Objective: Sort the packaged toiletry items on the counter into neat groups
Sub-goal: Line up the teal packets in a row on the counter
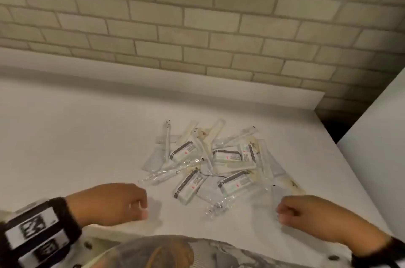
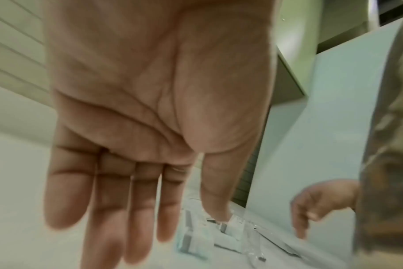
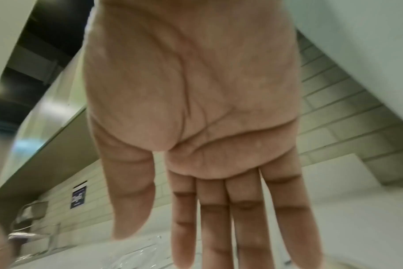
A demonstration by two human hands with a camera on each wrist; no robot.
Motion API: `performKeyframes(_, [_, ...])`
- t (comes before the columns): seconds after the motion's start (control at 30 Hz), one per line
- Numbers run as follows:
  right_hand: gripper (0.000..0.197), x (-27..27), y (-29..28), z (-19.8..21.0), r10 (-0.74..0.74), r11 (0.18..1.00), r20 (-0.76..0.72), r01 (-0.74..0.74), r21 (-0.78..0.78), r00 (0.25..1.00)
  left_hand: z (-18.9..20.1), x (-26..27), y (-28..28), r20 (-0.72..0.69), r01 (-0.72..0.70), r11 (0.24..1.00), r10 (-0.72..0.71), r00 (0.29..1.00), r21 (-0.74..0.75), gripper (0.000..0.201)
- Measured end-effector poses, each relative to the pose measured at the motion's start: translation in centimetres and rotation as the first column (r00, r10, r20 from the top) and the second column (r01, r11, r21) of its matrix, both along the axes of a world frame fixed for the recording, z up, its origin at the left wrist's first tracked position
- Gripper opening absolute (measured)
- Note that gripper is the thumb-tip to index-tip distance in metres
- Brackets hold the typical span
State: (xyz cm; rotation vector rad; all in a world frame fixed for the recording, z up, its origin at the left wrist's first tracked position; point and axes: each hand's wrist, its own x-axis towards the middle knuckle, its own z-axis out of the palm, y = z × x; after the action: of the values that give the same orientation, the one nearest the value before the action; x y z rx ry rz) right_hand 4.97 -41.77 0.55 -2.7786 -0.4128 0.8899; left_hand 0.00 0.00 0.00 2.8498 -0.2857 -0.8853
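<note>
A person is standing at a white counter (image 1: 87, 136) with a jumbled pile of packets (image 1: 210, 164) lying in the middle, just beyond both hands. The left hand (image 1: 114, 204) and right hand (image 1: 306, 215) are hovering near the pile's front edge, one on each side; both wrist views are showing flat palms with straight fingers, holding nothing. Nothing is looking sorted yet. Small boxed packets (image 1: 186, 186) are overlapping long, clear-wrapped ones (image 1: 166, 174). The clear wrappers are likely slippery, so a pinch may be slipping off, or lifting one packet may be dragging its neighbours along. Some packets are lying toward the counter's right edge and could be getting knocked off.
</note>
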Motion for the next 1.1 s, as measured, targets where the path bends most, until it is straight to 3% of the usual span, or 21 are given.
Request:
performKeyframes(0.07, [0.023,1.7,2.2,-0.5,0.021,0.999,0.080,-0.024,0.036,0.997,-0.2,2.2,-2.1,0.064,-0.037,0.999,0.037,0.997,0.003,0.042])
performKeyframes(0.17, [0.031,3.8,5.9,-1.8,0.130,0.988,0.194,-0.143,0.054,0.972,-1.3,5.1,-5.8,0.111,0.021,0.999,-0.025,0.994,0.043,0.062])
performKeyframes(0.27, [0.032,5.9,8.1,-3.3,0.285,0.956,0.329,-0.290,-0.035,0.900,-2.9,6.7,-7.9,0.168,0.026,0.993,-0.046,0.985,0.118,0.080])
performKeyframes(0.37, [0.049,7.1,9.0,-4.9,0.437,0.899,0.381,-0.405,-0.165,0.815,-4.0,7.3,-9.4,0.250,-0.010,0.993,-0.020,0.968,0.120,0.078])
performKeyframes(0.43, [0.048,7.2,9.0,-5.4,0.461,0.887,0.359,-0.418,-0.195,0.812,-4.4,7.4,-9.8,0.285,-0.014,0.995,-0.014,0.958,0.098,0.068])
performKeyframes(0.5, [0.034,7.4,8.7,-5.0,0.412,0.910,0.377,-0.393,-0.131,0.829,-4.1,7.5,-9.7,0.286,-0.018,0.999,0.005,0.958,0.044,0.059])
performKeyframes(0.6, [0.033,8.2,8.0,-2.4,0.108,0.976,0.367,-0.169,0.139,0.924,-2.8,8.1,-8.9,0.301,-0.081,0.988,0.118,0.946,-0.133,0.047])
performKeyframes(0.7, [0.041,10.8,7.4,-0.8,-0.233,0.952,0.394,0.126,0.278,0.889,-1.7,10.6,-7.8,0.423,-0.130,0.965,0.218,0.880,-0.227,0.046])
performKeyframes(0.77, [0.048,12.8,7.2,-1.3,-0.357,0.928,0.364,0.280,0.247,0.860,-1.7,12.8,-7.2,0.455,-0.192,0.969,0.243,0.857,-0.156,0.048])
performKeyframes(0.87, [0.064,14.7,7.6,-3.7,-0.384,0.923,0.241,0.374,0.091,0.891,-3.0,15.2,-6.8,0.335,-0.273,0.962,0.250,0.908,0.024,0.051])
performKeyframes(0.93, [0.068,15.2,8.1,-4.7,-0.402,0.916,0.181,0.393,0.087,0.897,-3.8,15.8,-7.0,0.270,-0.295,0.955,0.275,0.923,0.035,0.052])
performKeyframes(1.1, [0.076,16.2,8.9,-4.5,-0.306,0.952,0.160,0.303,0.042,0.938,-5.1,16.7,-8.0,0.315,-0.236,0.967,0.196,0.929,0.095,0.069])
